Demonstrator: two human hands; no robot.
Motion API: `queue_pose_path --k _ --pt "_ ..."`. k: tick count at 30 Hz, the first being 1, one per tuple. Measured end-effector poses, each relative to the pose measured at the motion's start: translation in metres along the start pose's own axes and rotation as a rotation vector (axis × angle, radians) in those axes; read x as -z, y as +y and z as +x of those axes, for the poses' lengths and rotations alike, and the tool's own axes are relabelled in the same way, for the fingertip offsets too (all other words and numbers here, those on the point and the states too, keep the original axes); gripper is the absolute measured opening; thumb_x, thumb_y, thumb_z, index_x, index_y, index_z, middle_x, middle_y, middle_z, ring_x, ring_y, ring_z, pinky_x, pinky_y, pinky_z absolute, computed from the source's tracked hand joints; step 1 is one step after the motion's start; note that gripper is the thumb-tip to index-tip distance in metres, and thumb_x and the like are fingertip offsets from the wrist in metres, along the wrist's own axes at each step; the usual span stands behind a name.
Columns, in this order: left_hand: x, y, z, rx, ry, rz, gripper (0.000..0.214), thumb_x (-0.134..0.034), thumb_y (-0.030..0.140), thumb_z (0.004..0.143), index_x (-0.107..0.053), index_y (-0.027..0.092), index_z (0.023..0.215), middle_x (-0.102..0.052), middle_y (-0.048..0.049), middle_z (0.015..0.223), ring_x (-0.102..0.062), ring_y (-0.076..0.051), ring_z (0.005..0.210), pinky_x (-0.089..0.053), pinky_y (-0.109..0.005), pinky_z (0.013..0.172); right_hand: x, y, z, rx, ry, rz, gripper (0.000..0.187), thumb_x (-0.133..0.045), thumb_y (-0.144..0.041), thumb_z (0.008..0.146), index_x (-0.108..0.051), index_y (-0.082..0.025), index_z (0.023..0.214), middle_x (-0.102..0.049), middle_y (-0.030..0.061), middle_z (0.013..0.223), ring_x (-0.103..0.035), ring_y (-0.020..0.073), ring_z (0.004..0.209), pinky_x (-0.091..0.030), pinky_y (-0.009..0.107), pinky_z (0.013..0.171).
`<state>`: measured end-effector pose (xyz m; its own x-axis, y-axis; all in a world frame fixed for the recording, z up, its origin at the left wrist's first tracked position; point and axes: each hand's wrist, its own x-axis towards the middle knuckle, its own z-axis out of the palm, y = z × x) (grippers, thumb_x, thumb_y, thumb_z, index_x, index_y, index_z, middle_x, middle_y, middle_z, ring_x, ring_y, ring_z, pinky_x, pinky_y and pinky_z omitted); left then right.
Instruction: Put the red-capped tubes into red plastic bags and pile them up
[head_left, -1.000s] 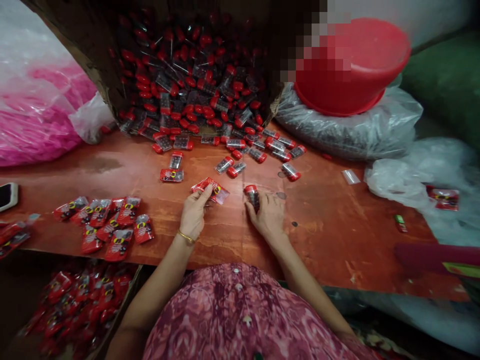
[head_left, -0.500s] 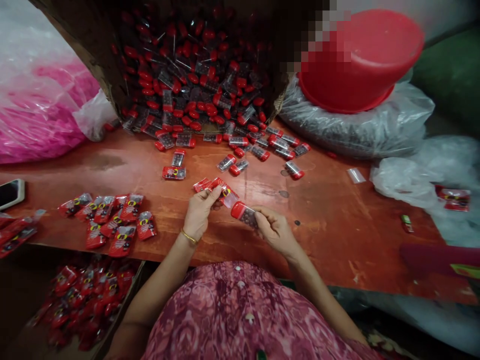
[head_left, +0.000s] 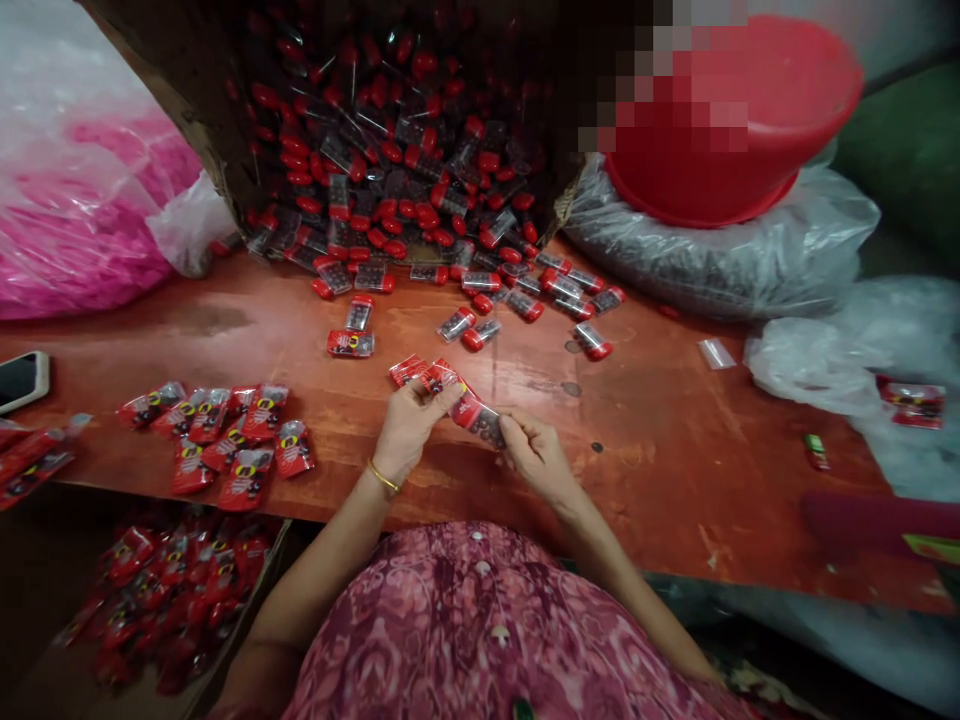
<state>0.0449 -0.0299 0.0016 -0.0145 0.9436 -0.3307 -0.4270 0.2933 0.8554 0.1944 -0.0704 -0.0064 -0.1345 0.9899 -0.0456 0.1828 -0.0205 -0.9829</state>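
Note:
In the middle of the head view, my left hand [head_left: 405, 430] pinches a small red printed plastic sleeve [head_left: 444, 375] between thumb and fingers. My right hand [head_left: 541, 458] grips the far end of a clear, red-capped case [head_left: 486, 428] with dark contents. The cap end of the case lies at the mouth of the sleeve and looks partly inside it; how deep I cannot tell. More red printed wrapping [head_left: 408, 369] shows just beyond my left fingers. Several loose cases [head_left: 523, 305] lie on the red-brown table [head_left: 660, 440] ahead of my hands.
A tipped cardboard box [head_left: 169, 95] full of red-capped cases opens toward me. Several wrapped packs [head_left: 247, 475] lie left, with a lower box of packs [head_left: 172, 600] beneath. A phone [head_left: 26, 380], pink-filled bag [head_left: 97, 230], red tub [head_left: 720, 150] and plastic bags [head_left: 810, 360] surround the table.
My right hand has moved left and brought the case from just outside the sleeve to its mouth. My left thumb has shifted along the sleeve toward the case.

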Motion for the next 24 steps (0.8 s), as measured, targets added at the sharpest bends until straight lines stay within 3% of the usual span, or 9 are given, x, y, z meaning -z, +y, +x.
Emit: queue_pose_path --k 6,11,13,17,19,24 --pt "-0.010 -0.006 -0.008 0.079 -0.005 -0.109 0.035 -0.082 0.033 0.048 -0.066 0.013 0.071 -0.066 0.0004 0.069 -0.057 -0.009 0.062 -0.047 -0.024 0.068 -0.018 0.004 0.006 0.108 0.189 -0.035 0.031 -0.040 -0.043 0.087 -0.058 -0.018 0.085 -0.052 -0.0009 0.064 -0.048 0.0110 0.055 -0.042 0.023 0.051" --pt "-0.010 -0.011 -0.008 0.079 -0.033 -0.186 0.034 -0.080 0.038 0.052 -0.065 0.013 0.070 -0.066 0.0000 0.068 -0.057 -0.009 0.061 -0.045 -0.022 0.064 -0.029 0.004 0.009 -0.097 0.081 0.228 0.036 -0.038 -0.053 0.086 -0.046 -0.021 0.072 -0.034 -0.0096 0.044 -0.034 0.0071 0.033 -0.034 0.019 0.034" --pt "-0.010 -0.012 -0.007 0.057 -0.062 -0.189 0.034 -0.078 0.041 0.055 -0.065 0.013 0.069 -0.065 0.0000 0.066 -0.056 -0.009 0.061 -0.044 -0.022 0.064 -0.033 0.002 0.010 -0.129 0.095 0.278 0.037 -0.037 -0.054 0.086 -0.045 -0.021 0.072 -0.035 -0.0095 0.046 -0.033 0.0063 0.032 -0.036 0.020 0.034" --pt "-0.012 -0.011 -0.003 0.058 -0.097 -0.163 0.034 -0.075 0.044 0.059 -0.065 0.013 0.067 -0.065 -0.0006 0.064 -0.056 -0.009 0.059 -0.044 -0.022 0.062 -0.037 -0.001 0.013 0.045 0.256 0.080 0.032 -0.044 -0.049 0.085 -0.055 -0.018 0.084 -0.056 -0.0004 0.066 -0.052 0.0108 0.056 -0.048 0.024 0.056" --pt "-0.012 -0.012 -0.002 0.037 -0.099 -0.138 0.034 -0.074 0.046 0.060 -0.065 0.013 0.068 -0.066 -0.0008 0.065 -0.057 -0.010 0.059 -0.045 -0.022 0.061 -0.037 -0.002 0.014 0.080 0.297 0.051 0.031 -0.047 -0.048 0.084 -0.057 -0.018 0.085 -0.058 0.0010 0.070 -0.054 0.0120 0.062 -0.049 0.026 0.060" --pt "-0.012 -0.015 -0.006 0.049 -0.152 0.033 0.034 -0.067 0.048 0.067 -0.062 0.015 0.074 -0.061 0.0016 0.053 -0.050 -0.009 0.037 -0.038 -0.021 0.038 -0.036 -0.002 0.017 -0.133 0.147 0.385 0.034 -0.041 -0.052 0.086 -0.048 -0.020 0.074 -0.035 -0.0091 0.047 -0.030 0.0070 0.035 -0.039 0.021 0.036"
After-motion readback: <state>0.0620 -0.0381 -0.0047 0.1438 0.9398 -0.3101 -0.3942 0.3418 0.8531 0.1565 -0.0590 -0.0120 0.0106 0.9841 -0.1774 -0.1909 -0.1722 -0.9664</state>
